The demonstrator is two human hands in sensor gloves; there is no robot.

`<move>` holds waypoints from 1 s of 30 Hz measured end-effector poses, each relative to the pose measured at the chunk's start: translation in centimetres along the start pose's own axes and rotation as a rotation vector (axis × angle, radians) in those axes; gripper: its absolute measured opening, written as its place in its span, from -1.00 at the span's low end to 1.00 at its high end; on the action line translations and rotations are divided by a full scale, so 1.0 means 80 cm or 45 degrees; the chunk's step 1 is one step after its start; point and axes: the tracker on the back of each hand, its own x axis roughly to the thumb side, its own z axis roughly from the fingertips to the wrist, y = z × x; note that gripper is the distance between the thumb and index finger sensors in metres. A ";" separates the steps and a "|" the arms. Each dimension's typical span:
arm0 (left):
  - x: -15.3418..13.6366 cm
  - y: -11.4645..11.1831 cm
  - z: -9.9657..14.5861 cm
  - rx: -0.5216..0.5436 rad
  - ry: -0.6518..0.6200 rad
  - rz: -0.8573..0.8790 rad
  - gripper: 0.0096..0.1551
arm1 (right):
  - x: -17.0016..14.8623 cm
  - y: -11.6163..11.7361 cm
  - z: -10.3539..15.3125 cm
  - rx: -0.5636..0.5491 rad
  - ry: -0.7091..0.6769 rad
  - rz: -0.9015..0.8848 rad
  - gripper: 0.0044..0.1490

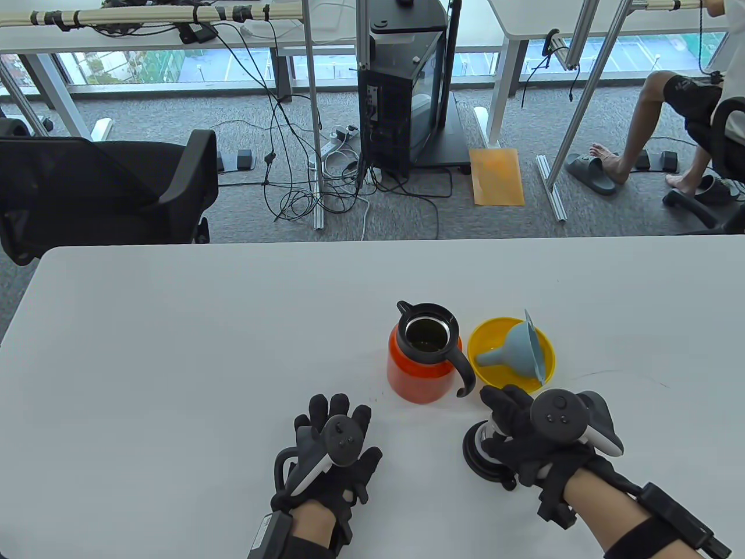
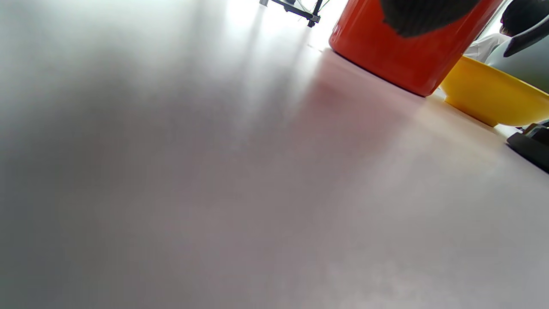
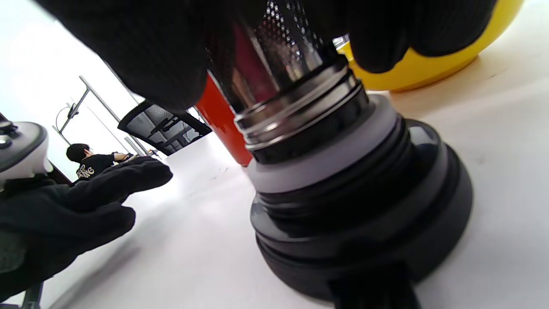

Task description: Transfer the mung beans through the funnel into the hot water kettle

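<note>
An orange kettle with a black handle stands open on the white table; its inside looks dark and I cannot make out beans. Right of it a yellow bowl holds a blue-grey funnel lying on its side. My right hand grips the kettle's black lid, which stands upside down on the table with its metal strainer stem between my fingers. My left hand rests flat on the table, fingers spread, holding nothing. The kettle and bowl show in the left wrist view.
The table's far edge runs behind the kettle. Beyond it are an office chair, cables, a black computer tower and a seated person.
</note>
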 end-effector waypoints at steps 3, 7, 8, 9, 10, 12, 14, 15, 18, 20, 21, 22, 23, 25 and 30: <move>-0.001 -0.002 0.001 -0.013 0.011 0.017 -0.07 | -0.004 0.000 0.000 -0.030 0.008 -0.092 0.10; 0.005 -0.001 0.002 -0.014 -0.008 0.038 -0.07 | -0.010 -0.008 0.003 -0.125 0.014 -0.189 0.10; 0.007 0.000 0.003 -0.022 -0.011 0.046 -0.06 | -0.012 -0.011 0.004 -0.136 0.018 -0.206 0.10; 0.010 0.002 0.003 -0.024 -0.019 0.055 -0.06 | -0.014 -0.014 0.005 -0.145 0.022 -0.240 0.10; 0.015 0.006 0.005 -0.025 -0.034 0.070 -0.05 | -0.016 -0.019 0.009 -0.170 0.020 -0.296 0.10; 0.024 0.013 0.008 -0.023 -0.065 0.097 -0.04 | -0.019 -0.029 0.014 -0.221 0.004 -0.381 0.10; 0.037 0.020 0.011 -0.034 -0.125 0.127 -0.01 | -0.020 -0.040 0.021 -0.275 -0.012 -0.489 0.09; 0.046 0.024 0.013 -0.048 -0.164 0.147 0.01 | -0.019 -0.045 0.024 -0.291 -0.028 -0.560 0.08; 0.070 0.030 0.020 -0.096 -0.293 0.235 0.11 | -0.017 -0.054 0.027 -0.290 -0.087 -0.724 0.08; 0.086 0.033 0.023 -0.134 -0.401 0.316 0.19 | -0.013 -0.055 0.028 -0.286 -0.129 -0.819 0.08; 0.094 0.033 0.025 -0.157 -0.459 0.388 0.24 | -0.011 -0.054 0.027 -0.277 -0.152 -0.864 0.08; 0.102 0.033 0.027 -0.184 -0.498 0.469 0.28 | -0.009 -0.053 0.026 -0.272 -0.177 -0.907 0.08; 0.107 0.033 0.028 -0.200 -0.528 0.518 0.32 | -0.007 -0.052 0.026 -0.268 -0.187 -0.933 0.08; 0.119 0.033 0.031 -0.224 -0.619 0.631 0.40 | -0.002 -0.048 0.023 -0.262 -0.223 -1.007 0.07; 0.130 0.029 0.031 -0.284 -0.750 0.856 0.50 | 0.009 -0.039 0.015 -0.244 -0.283 -1.179 0.07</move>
